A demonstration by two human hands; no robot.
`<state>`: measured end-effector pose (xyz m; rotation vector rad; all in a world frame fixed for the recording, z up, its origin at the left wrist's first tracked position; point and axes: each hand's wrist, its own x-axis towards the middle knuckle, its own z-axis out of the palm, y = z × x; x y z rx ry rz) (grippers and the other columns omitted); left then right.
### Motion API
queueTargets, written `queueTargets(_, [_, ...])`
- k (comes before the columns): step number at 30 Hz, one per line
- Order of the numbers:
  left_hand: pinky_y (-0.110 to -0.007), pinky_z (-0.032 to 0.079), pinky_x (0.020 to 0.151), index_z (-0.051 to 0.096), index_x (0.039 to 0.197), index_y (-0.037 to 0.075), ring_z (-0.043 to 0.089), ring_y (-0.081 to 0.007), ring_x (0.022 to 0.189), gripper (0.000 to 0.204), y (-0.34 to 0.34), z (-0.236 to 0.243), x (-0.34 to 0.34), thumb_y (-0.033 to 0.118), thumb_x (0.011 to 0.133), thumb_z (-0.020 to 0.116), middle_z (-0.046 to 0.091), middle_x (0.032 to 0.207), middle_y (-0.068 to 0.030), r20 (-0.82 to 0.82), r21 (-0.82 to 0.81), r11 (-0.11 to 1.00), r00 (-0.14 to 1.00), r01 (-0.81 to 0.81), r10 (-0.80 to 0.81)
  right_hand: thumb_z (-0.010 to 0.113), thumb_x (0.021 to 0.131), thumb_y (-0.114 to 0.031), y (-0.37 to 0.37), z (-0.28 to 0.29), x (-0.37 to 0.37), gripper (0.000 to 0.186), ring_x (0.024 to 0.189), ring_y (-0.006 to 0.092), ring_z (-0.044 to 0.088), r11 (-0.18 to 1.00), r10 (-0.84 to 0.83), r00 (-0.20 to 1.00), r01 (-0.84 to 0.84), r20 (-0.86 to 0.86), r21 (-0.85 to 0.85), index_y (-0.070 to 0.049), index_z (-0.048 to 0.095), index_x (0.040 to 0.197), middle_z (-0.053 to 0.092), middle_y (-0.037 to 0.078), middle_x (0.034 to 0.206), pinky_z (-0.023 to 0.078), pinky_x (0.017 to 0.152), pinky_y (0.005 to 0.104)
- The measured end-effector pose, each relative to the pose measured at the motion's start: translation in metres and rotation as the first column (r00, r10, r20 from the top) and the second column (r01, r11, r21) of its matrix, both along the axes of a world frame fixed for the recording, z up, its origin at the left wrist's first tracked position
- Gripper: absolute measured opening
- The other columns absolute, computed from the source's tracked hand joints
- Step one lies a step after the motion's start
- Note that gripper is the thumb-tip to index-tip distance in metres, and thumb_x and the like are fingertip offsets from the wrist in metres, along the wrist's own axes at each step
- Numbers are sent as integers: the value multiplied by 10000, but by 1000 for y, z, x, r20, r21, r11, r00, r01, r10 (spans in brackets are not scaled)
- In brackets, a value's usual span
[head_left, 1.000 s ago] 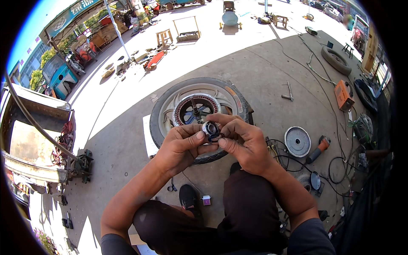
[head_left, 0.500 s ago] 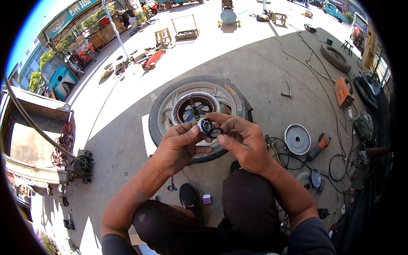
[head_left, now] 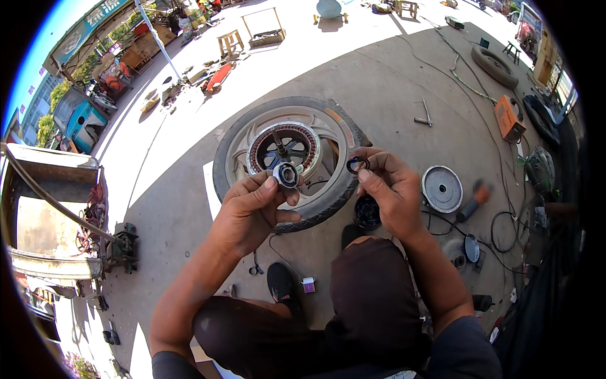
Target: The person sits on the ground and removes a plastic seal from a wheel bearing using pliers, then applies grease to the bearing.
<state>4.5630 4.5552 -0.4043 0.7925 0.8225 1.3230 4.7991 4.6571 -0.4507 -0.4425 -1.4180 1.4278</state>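
A ball bearing point(head_left: 286, 175) is pinched between the thumb and fingers of my left hand point(head_left: 248, 206), its face turned up toward me. My right hand point(head_left: 392, 191) grips a thin black ring point(head_left: 357, 165), likely a rubber seal, between thumb and forefinger. The two parts are held apart, over a wheel with a tyre point(head_left: 235, 136) lying on the ground. In the wheel's middle sits an open hub motor point(head_left: 285, 124) with copper windings around its edge and an axle point(head_left: 278, 141) standing up.
Right of me lie a round metal hub cover point(head_left: 442, 189), an angle grinder point(head_left: 473, 203) and cables. Farther out are an orange box-shaped machine point(head_left: 510, 119), a T-shaped tool point(head_left: 427, 114) and a loose tyre point(head_left: 494, 67). A small purple box point(head_left: 308, 285) stands near my foot.
My hands have moved apart, the black ring going right, away from the bearing. The bearing has shifted slightly left and up in my left hand.
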Motion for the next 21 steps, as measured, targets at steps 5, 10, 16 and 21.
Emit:
queueTargets(5, [-376, 639, 773, 540, 1236, -93, 647, -202, 953, 427, -8, -7, -9, 253, 991, 591, 644, 1166, -186, -3, 48, 997, 998, -57, 57, 640, 939, -87, 26, -35, 40, 173, 684, 81, 562, 970, -239, 935, 240, 260, 30, 67, 631, 1018, 651, 57, 849, 489, 640, 237])
queueTargets(10, [-348, 645, 742, 551, 1204, -110, 630, -203, 920, 425, -14, -12, -10, 251, 985, 600, 639, 1154, -208, -12, 7, 996, 996, -89, 89, 682, 883, -87, 55, -106, 95, 181, 684, 112, 623, 928, -360, 732, 347, 578, 138, 80, 670, 951, 692, 77, 797, 514, 638, 271])
queueTargets(16, [-324, 636, 677, 545, 1201, -102, 580, -176, 893, 445, -20, -12, -19, 292, 998, 582, 611, 1156, -190, -61, -36, 992, 991, -118, 116, 687, 760, -131, 69, -208, 93, 184, 741, 320, 705, 910, -409, 430, 129, 805, 394, 2, 738, 877, 710, 199, 799, 555, 716, 402])
queueTargets(21, [-308, 620, 637, 548, 1207, -61, 568, -161, 875, 429, -21, -5, -18, 303, 987, 602, 606, 1167, -175, -123, -43, 986, 980, -163, 157, 667, 736, -131, 85, -270, 65, 138, 778, 393, 684, 888, -419, 274, -77, 866, 454, -52, 742, 820, 697, 207, 794, 548, 745, 475])
